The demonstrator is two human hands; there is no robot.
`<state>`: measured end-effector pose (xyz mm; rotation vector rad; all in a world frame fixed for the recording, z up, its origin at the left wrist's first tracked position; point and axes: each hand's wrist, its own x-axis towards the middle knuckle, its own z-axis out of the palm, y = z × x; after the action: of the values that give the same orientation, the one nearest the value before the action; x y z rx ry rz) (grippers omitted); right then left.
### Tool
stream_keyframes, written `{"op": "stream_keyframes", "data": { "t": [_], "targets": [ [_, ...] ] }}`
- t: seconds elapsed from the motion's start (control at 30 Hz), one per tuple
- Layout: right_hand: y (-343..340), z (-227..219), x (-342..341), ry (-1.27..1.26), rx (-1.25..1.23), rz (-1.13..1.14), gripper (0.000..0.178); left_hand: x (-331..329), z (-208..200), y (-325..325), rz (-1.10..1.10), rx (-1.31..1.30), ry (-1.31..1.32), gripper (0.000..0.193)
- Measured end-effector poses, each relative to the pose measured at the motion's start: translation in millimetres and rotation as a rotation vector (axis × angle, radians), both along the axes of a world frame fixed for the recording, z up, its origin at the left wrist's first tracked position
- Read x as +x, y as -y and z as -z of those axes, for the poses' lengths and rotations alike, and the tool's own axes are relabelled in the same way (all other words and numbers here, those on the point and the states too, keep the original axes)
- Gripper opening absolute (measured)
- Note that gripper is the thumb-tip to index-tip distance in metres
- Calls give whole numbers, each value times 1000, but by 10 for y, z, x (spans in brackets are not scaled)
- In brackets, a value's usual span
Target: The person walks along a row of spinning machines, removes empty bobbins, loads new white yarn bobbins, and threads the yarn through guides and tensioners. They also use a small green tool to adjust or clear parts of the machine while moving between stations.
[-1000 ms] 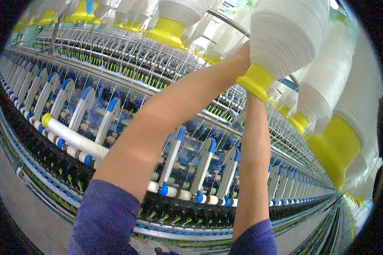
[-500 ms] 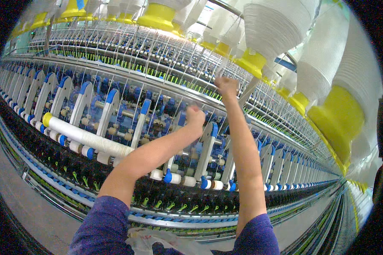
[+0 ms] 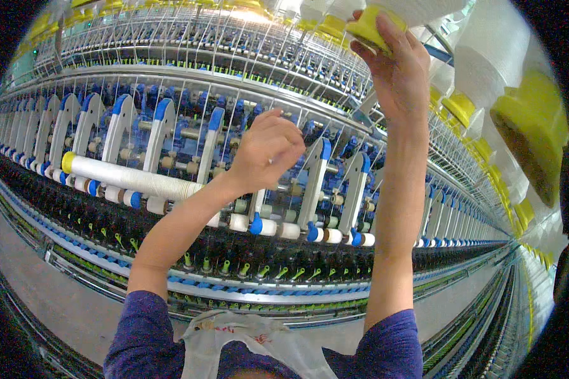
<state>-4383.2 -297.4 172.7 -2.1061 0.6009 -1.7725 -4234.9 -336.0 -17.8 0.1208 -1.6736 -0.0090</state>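
Observation:
At the upper right, my right hand (image 3: 399,72) is raised with its fingers wrapped round the yellow lower end (image 3: 368,28) of a hanging bobbin of white roving (image 3: 427,9). My left hand (image 3: 269,151) is held lower, in front of the machine's row of grey arms with blue tops. Its fingers curl in toward the thumb; whatever may be between them is too small to make out. Left of my left forearm, a long white roving bobbin (image 3: 133,178) with a yellow end lies across the rollers, its right end partly behind the forearm.
More white bobbins with yellow ends (image 3: 531,126) hang along the right. Grey arms (image 3: 316,183) and white rollers (image 3: 287,231) run across the spinning frame, with green spindle tips (image 3: 226,266) below. Thin strands and rods descend from above. Blue-and-metal rails (image 3: 278,294) cross nearer me.
My right hand has risen to the right and taken hold of the bobbin's yellow end. My left hand has moved slightly left and up. The view has shifted a little.

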Motion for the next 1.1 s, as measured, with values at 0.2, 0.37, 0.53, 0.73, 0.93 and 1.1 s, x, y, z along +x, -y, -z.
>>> {"op": "stream_keyframes", "data": {
  "t": [0.2,0.37,0.53,0.73,0.93,1.1],
  "targets": [
    [154,524,-257,294,310,-280,47,-215,189,397,808,1329,-756,27],
    [627,1709,-516,10,939,168,35,-151,447,706,756,1699,-58,18],
    [877,2100,-503,-49,908,-63,22,-67,458,694,807,1570,214,15],
    [895,2158,-470,96,884,127,18,94,434,585,499,1451,980,14],
    [851,2137,-596,27,810,75,8,-159,465,677,869,1416,381,17],
    [787,1910,-1020,206,719,251,8,-656,668,933,-27,530,1092,13]
  ]
}}
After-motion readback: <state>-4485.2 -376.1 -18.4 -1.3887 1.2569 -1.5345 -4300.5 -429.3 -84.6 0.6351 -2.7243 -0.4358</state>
